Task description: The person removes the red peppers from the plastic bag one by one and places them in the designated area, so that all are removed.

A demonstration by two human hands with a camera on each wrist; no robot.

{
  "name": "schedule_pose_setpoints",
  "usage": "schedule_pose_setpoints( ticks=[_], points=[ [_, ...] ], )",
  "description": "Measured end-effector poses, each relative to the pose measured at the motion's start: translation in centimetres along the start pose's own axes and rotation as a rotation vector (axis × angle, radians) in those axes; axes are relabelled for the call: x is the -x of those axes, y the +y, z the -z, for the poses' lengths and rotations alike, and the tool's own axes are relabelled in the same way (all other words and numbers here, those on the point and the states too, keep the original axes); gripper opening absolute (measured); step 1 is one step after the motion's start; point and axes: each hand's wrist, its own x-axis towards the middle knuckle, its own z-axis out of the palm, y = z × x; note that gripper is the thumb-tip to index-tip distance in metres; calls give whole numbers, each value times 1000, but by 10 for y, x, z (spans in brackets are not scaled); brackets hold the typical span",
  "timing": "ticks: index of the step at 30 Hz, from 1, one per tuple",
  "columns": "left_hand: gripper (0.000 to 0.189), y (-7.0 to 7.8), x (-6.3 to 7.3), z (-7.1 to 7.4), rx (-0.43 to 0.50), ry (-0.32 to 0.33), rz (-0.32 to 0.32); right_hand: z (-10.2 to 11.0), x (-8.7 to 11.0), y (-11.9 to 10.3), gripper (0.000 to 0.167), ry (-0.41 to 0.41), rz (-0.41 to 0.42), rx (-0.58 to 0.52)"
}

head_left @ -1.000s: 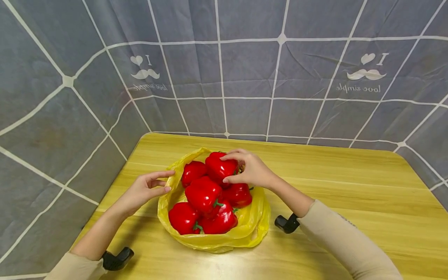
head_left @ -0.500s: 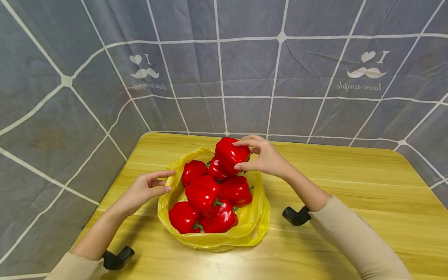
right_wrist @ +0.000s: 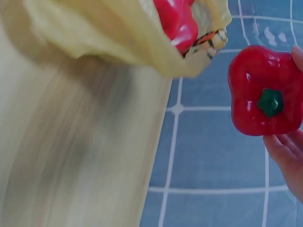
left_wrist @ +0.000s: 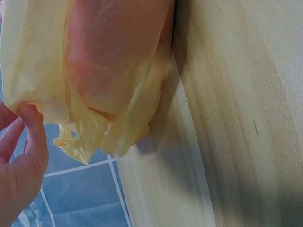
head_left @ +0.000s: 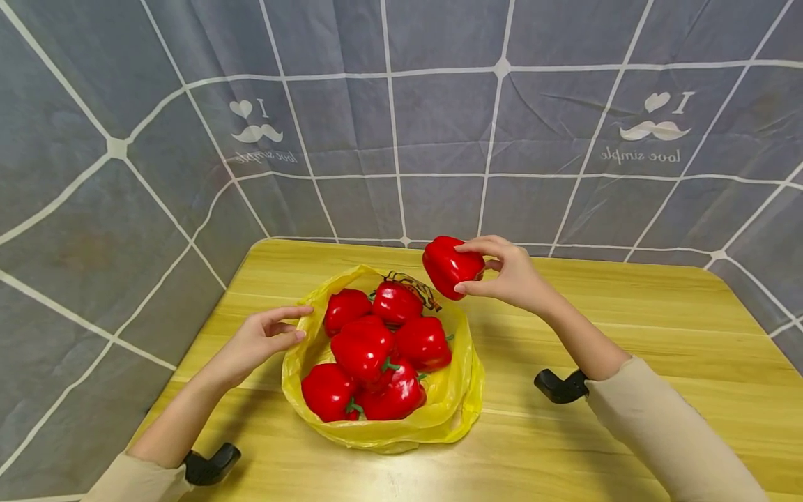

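A yellow plastic bag [head_left: 467, 397] sits wide-mouthed on the table with several red bell peppers [head_left: 362, 346] inside. My left hand [head_left: 257, 341] pinches the bag's left rim between thumb and fingers; in the left wrist view, thin yellow film [left_wrist: 40, 61] rises from those fingertips. My right hand [head_left: 511, 275] grips one red bell pepper [head_left: 447, 265] in the air, just beyond the bag's far right rim. The right wrist view shows that pepper's green stem [right_wrist: 271, 102] facing the camera.
The bag stands on a wood-grain table [head_left: 627, 335]. Behind and to the left hangs a grey curtain [head_left: 445, 125] with white lines. A dark printed pattern [head_left: 414, 287] shows on the bag's far side.
My right hand has lifted one bell pepper out from the back of the bag and carried it up and right, uncovering another pepper beneath. The left hand has stayed at the rim.
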Motion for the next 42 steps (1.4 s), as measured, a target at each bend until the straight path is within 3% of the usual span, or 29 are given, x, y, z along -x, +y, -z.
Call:
schedule_pose_setpoints(
  ticks=[7,19,25,32,42],
  points=[
    [43,1,-1,0,-28,27,14,18,14,18,50,54,-45,75],
    [42,4,-2,-2,-46,22,24,34,39,35,51,102,-184,62],
    [42,2,-1,-3,-35,29,17,32,48,46,53,104,-236,70],
    [43,4,11,7,-58,54,23,14,48,68,55,103,-256,25],
    [43,-1,1,2,-23,24,12,13,58,84,54,147,-272,36]
  ],
)
